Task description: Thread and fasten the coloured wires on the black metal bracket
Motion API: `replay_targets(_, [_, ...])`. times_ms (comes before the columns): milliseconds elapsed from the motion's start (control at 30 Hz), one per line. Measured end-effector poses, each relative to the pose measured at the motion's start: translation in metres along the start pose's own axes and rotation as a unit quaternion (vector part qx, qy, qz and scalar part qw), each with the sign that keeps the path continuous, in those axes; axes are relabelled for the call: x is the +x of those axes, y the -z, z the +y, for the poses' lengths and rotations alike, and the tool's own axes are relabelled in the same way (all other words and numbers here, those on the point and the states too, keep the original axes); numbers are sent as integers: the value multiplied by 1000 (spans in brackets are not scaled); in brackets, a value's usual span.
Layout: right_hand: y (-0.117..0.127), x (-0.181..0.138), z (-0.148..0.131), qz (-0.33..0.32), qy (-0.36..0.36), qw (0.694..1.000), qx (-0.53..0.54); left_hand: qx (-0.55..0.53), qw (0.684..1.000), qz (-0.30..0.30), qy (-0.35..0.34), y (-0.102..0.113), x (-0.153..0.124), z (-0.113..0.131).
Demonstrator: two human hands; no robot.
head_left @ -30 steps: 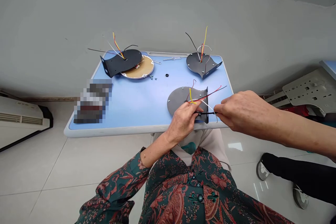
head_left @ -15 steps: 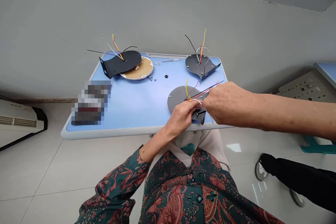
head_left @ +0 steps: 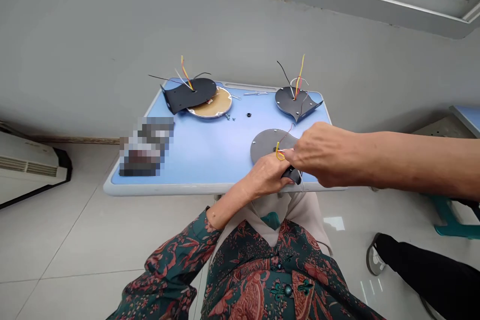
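A dark grey round metal plate (head_left: pixel 262 144) with a bent flange lies near the front edge of the table. My left hand (head_left: pixel 268 174) is closed on the near side of this plate, its fingers by the central hole. Over the plate's right side, my right hand (head_left: pixel 318 152) pinches the bundle of wires coming from the hole. A yellow wire (head_left: pixel 279 152) loops out beside its fingertips, and a thin brownish wire (head_left: pixel 288 132) curves up behind. My right hand hides most of the flange and the wire ends.
Another wired plate (head_left: pixel 292 100) lies at the back right. At the back left a third plate (head_left: pixel 198 91) rests over a tan disc (head_left: pixel 215 105). Small screws (head_left: pixel 227 116), a black grommet (head_left: pixel 249 115) and thin metal rods (head_left: pixel 255 93) lie between. A person's leg (head_left: pixel 416 255) is at the right.
The yellow wire, upright before, is now bent into a loop. The black and red wires that stuck out past my right hand are now hidden. The view has shifted slightly.
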State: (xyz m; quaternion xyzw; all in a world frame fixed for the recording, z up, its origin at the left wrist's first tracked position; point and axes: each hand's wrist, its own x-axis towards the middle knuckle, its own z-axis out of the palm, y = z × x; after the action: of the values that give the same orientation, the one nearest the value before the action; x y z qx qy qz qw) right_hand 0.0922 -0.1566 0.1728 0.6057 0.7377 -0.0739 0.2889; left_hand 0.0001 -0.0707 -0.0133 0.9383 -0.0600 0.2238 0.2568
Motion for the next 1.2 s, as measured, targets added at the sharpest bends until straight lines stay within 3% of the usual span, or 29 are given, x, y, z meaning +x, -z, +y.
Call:
replay_targets(67, [-4, -4, 0, -37, 28, 998, -36, 20, 1000, 5, 2, -5, 0, -2])
replay_targets(200, [-13, -10, -3, -42, 86, 991, -90, 44, 999, 15, 6, -13, -1, -5])
replay_targets(300, [-5, -6, -9, -99, 76, 987, -103, 54, 998, 14, 24, -16, -2, -5])
replay_targets(367, [6, 1, -12, -121, 26, 989, -76, 58, 997, 11, 41, -17, -1, -2])
replay_targets(467, [18, 15, -9, -111, -112, 987, 17, 55, 997, 14, 60, -14, 0, 2])
replay_targets(567, [19, 26, 3, -144, -242, 945, 165, 43, 997, 19, 59, -11, 0, 5])
replay_targets(633, [19, 30, 9, -179, -280, 914, 232, 31, 998, 21, 59, -10, 0, 7])
replay_targets(700, [20, 32, 10, -183, -272, 915, 236, 22, 997, 18, 67, -10, 0, 7])
replay_targets(767, [24, 30, 8, -176, -231, 938, 192, 22, 997, 16, 77, -10, 1, 7])
replay_targets(900, [28, 16, 3, -135, -91, 987, 5, 32, 995, 16, 92, -13, 2, 7])
replay_targets(967, [25, 8, 1, -107, -6, 991, -78, 35, 995, 18, 94, -14, 2, 7])
replay_targets(1033, [23, 5, -3, -109, 42, 989, -96, 35, 995, 20, 93, -14, 2, 7])
replay_targets(1100, [21, 6, -6, -109, 29, 992, -60, 36, 995, 21, 93, -15, 2, 8])
replay_targets(1200, [21, 15, -6, -101, -88, 991, 6, 39, 994, 17, 99, -16, 2, 9])
